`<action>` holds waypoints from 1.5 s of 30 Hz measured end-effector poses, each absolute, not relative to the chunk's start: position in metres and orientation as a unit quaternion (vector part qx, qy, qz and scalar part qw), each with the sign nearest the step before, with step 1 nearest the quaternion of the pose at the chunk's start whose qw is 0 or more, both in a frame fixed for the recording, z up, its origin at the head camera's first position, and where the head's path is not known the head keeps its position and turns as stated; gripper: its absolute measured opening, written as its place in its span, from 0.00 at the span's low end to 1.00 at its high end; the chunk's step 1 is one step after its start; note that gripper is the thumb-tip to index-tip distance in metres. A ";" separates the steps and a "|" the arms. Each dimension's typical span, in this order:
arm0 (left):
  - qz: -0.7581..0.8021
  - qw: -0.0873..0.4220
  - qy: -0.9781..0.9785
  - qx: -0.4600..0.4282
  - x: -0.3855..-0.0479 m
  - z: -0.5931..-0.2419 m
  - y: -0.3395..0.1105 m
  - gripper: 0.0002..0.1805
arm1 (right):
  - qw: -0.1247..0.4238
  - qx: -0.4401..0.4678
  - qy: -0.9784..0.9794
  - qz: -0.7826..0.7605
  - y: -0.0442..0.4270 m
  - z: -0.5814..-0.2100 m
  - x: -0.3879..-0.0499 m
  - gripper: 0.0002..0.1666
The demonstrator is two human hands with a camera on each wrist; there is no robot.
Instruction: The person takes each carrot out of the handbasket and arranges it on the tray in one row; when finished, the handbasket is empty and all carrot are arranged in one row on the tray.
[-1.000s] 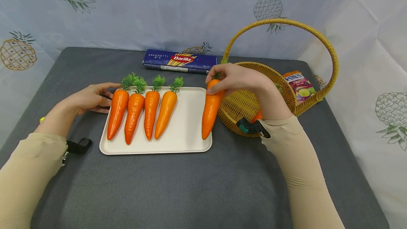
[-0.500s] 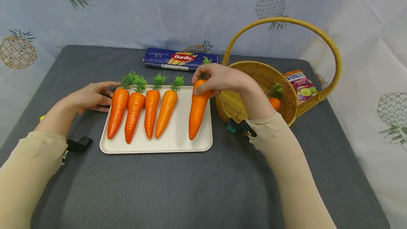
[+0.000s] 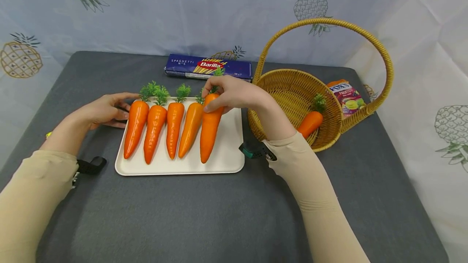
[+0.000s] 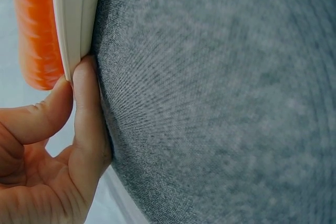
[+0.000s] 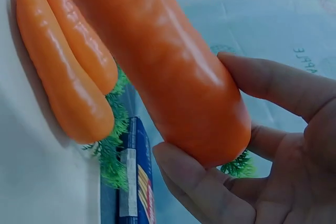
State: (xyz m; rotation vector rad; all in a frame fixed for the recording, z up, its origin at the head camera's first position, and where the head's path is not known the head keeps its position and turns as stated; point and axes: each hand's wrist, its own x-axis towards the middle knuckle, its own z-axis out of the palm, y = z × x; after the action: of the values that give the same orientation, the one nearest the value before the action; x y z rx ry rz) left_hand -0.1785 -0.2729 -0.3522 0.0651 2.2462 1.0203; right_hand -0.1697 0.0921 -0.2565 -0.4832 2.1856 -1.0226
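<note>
Between the thumb and fingers of my right hand [image 3: 232, 92], a carrot [image 3: 210, 133] is gripped near its leafy top. Its tip points toward me over the white tray [image 3: 228, 161], beside the lighter orange carrot [image 3: 191, 129]. The right wrist view shows this carrot [image 5: 168, 66] held above the tray surface, with fingers on both sides of its thick end. Several carrots lie in a row on the tray's left part, leaves to the back. My left hand [image 3: 104, 111] is at the tray's left edge. In the left wrist view its thumb and a finger [image 4: 86, 98] pinch the rim.
A wicker basket [image 3: 281, 88] with a tall handle stands right of the tray; one carrot [image 3: 310, 123] lies inside. Behind the tray is a blue spaghetti box [image 3: 186, 66]. A Fox's candy bag [image 3: 347, 98] lies beyond the basket. A patterned curtain hangs behind the grey table [image 3: 175, 218].
My right hand has carried its carrot left from the basket's side, across the tray, to the row of carrots. The carrot in the basket has come into view. My left hand stays in place.
</note>
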 end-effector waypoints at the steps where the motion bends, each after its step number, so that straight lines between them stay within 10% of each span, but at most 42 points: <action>1: 0.390 0.330 0.859 0.025 -0.178 -0.352 -0.273 0.39 | 0.333 -0.185 0.837 -0.393 0.091 -0.259 -0.170 0.22; 45: 0.396 0.324 0.859 0.028 -0.178 -0.355 -0.274 0.39 | 0.283 -0.074 0.879 -0.376 0.067 -0.324 -0.180 0.20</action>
State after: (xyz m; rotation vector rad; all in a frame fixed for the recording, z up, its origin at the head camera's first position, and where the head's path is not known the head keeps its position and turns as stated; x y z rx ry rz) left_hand -0.1785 -0.2736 -0.3546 0.0739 2.2523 1.0377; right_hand -0.1800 0.0667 -0.3245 -0.1993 2.3532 -1.0068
